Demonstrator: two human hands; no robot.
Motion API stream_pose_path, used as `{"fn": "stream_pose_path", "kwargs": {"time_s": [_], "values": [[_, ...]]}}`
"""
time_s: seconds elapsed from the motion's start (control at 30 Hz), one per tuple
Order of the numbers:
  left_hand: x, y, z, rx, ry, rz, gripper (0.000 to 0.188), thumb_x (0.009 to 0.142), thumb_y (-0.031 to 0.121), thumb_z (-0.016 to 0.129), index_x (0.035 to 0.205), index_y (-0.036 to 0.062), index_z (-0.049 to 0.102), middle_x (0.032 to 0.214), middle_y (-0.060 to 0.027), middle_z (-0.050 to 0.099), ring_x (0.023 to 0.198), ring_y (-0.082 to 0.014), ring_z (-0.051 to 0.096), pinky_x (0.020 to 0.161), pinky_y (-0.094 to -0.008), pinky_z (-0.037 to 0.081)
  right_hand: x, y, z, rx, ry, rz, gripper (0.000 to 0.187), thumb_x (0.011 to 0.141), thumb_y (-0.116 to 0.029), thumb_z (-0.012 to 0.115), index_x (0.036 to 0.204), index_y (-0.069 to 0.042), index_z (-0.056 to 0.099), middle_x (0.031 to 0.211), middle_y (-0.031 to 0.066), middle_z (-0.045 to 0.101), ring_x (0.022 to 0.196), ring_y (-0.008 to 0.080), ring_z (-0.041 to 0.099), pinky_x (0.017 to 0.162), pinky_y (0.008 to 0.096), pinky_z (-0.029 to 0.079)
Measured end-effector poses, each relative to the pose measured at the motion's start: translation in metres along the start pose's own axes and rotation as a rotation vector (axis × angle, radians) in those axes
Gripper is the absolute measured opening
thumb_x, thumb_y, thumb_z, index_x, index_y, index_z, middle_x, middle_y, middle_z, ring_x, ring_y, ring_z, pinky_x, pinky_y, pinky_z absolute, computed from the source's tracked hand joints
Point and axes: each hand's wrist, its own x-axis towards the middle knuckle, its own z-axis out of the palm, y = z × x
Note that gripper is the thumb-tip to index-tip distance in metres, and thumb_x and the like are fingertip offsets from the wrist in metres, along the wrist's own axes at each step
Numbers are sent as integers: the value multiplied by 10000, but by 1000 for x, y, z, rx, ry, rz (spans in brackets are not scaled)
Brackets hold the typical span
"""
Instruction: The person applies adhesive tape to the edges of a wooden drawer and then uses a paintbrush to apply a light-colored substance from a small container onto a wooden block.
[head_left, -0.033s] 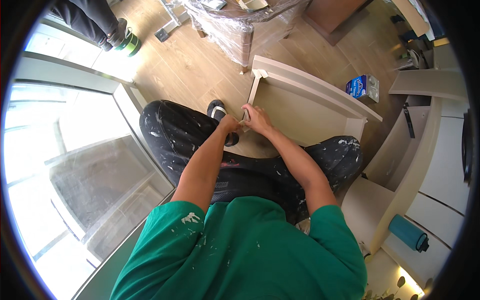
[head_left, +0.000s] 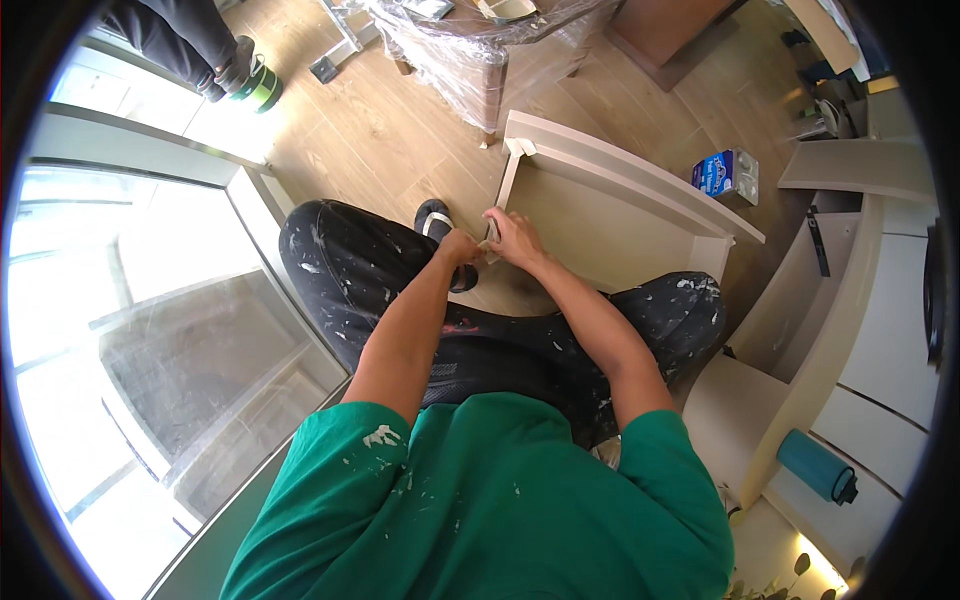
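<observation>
A cream drawer [head_left: 625, 172] lies on the floor between my legs, its long front panel on the far side. My left hand [head_left: 461, 247] is closed in a pinch at the near end of the drawer's left side. Right beside it, my right hand [head_left: 515, 241] curls over that same side, fingers closed. A small pale strip, looking like masking tape [head_left: 489, 244], shows between the two hands; the fingers hide most of it. Another pale piece of tape [head_left: 520, 148] sticks to the drawer's far left corner.
A plastic-wrapped table [head_left: 450, 60] stands ahead. Right of the drawer is a blue and clear package [head_left: 727, 176]. An opened cabinet [head_left: 800, 290] and a teal bottle [head_left: 815, 465] are at my right. A glass door [head_left: 190, 330] is on my left; another person's legs [head_left: 185, 40] show far left.
</observation>
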Motion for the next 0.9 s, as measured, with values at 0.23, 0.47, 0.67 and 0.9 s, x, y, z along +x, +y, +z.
{"fn": "stream_pose_path", "kwargs": {"time_s": [0.23, 0.47, 0.67, 0.9], "values": [[-15, 9, -6, -163, 51, -49, 360, 790, 383, 805, 883, 36, 805, 842, -122, 784, 835, -246, 775, 787, -369, 601, -1, -4, 0, -47, 39, -53, 557, 739, -97, 773, 1254, -130, 565, 801, 167, 670, 834, 399, 662, 765, 516, 516], [-17, 12, -6, -206, 73, -128, 344, 777, 357, 825, 907, 39, 810, 876, -109, 792, 858, -242, 777, 800, -366, 602, -1, -2, 5, -73, 17, -7, 560, 743, -101, 775, 1258, -131, 557, 788, 158, 667, 850, 394, 656, 781, 509, 508], [-15, 11, -7, -208, 67, -144, 321, 760, 342, 841, 899, 54, 816, 890, -103, 793, 877, -242, 774, 814, -366, 597, -3, -6, 3, -73, 4, 3, 579, 744, -114, 797, 1266, -135, 548, 790, 149, 666, 884, 392, 653, 829, 506, 490], [-6, 4, 3, -234, 125, -151, 247, 792, 284, 832, 801, 43, 779, 779, -83, 752, 734, -193, 725, 713, -329, 575, -5, -11, 1, -103, 31, -77, 576, 742, -105, 801, 1262, -135, 554, 832, 159, 685, 925, 374, 649, 841, 481, 477]]}}
